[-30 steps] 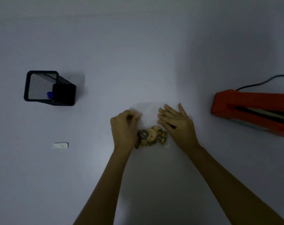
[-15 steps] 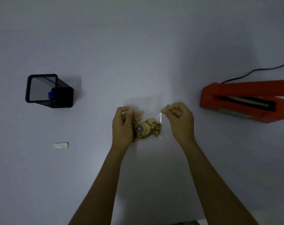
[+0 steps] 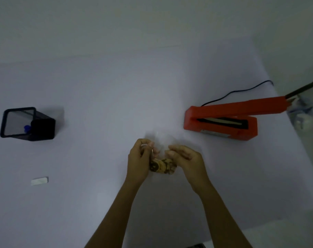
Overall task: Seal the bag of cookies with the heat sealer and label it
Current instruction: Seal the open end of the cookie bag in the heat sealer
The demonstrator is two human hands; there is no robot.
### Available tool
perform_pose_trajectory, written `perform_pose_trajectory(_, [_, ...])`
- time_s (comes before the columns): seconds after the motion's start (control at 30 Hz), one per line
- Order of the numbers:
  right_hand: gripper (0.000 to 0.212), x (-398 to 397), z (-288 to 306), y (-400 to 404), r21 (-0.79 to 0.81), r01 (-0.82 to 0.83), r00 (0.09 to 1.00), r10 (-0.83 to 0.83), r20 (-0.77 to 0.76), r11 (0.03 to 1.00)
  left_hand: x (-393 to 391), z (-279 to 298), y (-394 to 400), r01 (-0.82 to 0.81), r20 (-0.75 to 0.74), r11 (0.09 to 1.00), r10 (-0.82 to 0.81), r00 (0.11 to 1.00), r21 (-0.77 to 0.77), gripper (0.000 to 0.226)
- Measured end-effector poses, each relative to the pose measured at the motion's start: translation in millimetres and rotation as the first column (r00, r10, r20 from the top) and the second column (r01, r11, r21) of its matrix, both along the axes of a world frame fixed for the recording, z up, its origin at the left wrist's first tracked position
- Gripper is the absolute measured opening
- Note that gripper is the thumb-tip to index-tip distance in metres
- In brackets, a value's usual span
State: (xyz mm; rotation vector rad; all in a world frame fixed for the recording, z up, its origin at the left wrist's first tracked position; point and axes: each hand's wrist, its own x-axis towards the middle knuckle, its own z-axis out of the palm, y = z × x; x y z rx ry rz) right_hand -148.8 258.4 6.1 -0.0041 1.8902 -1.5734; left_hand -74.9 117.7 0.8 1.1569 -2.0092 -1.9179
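Note:
A clear plastic bag of cookies (image 3: pixel 162 165) hangs between my two hands just above the white table, cookies bunched at its bottom. My left hand (image 3: pixel 140 160) pinches the bag's upper left edge. My right hand (image 3: pixel 185 158) pinches the upper right edge. The orange heat sealer (image 3: pixel 222 119) stands to the right and beyond the bag, its arm raised. A small white label (image 3: pixel 39 181) lies flat on the table at the left.
A black mesh pen holder (image 3: pixel 28 124) with a blue-capped pen (image 3: pixel 27 128) stands at the far left. The sealer's black cord (image 3: pixel 238 91) runs off to the back right. The table's right edge (image 3: pixel 295 140) slants close behind the sealer, with crumpled white stuff (image 3: pixel 301 111) beyond it.
My hands went from pressing the bag flat on the table to pinching its top corners and lifting it. The view has shifted, showing more of the sealer.

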Motion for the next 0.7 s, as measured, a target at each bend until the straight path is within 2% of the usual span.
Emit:
perform_pose_trajectory(0.1, [0.012,-13,-2,28,0.048,0.078,0.997,-0.08,0.024,0.996,-18,7,24,0.023,0.021,1.0,-0.023,1.0,-0.002,0.013])
perform_pose_trajectory(0.2, [0.01,-26,2,58,0.037,0.173,0.98,-0.176,0.092,0.984,-41,16,50,-0.003,0.016,0.995,0.002,1.0,0.103,0.014])
perform_pose_trajectory(0.27, [0.012,-35,7,78,0.026,0.226,0.964,-0.227,0.137,0.974,-58,22,66,-0.033,0.031,0.986,0.029,0.999,0.164,0.015])
perform_pose_trajectory(0.43, [0.018,-73,21,111,0.015,0.36,0.896,-0.35,0.272,0.933,-97,29,104,-0.053,0.097,0.977,0.033,0.995,0.207,0.022])
perform_pose_trajectory(0.6, [0.02,-105,23,121,0.072,0.395,0.887,-0.401,0.231,0.916,-125,21,120,-0.088,0.173,0.974,0.051,0.984,0.209,0.029])
perform_pose_trajectory(0.7, [0.019,-116,21,121,0.118,0.379,0.896,-0.395,0.202,0.918,-133,19,126,-0.11,0.176,0.972,0.073,0.982,0.208,0.026])
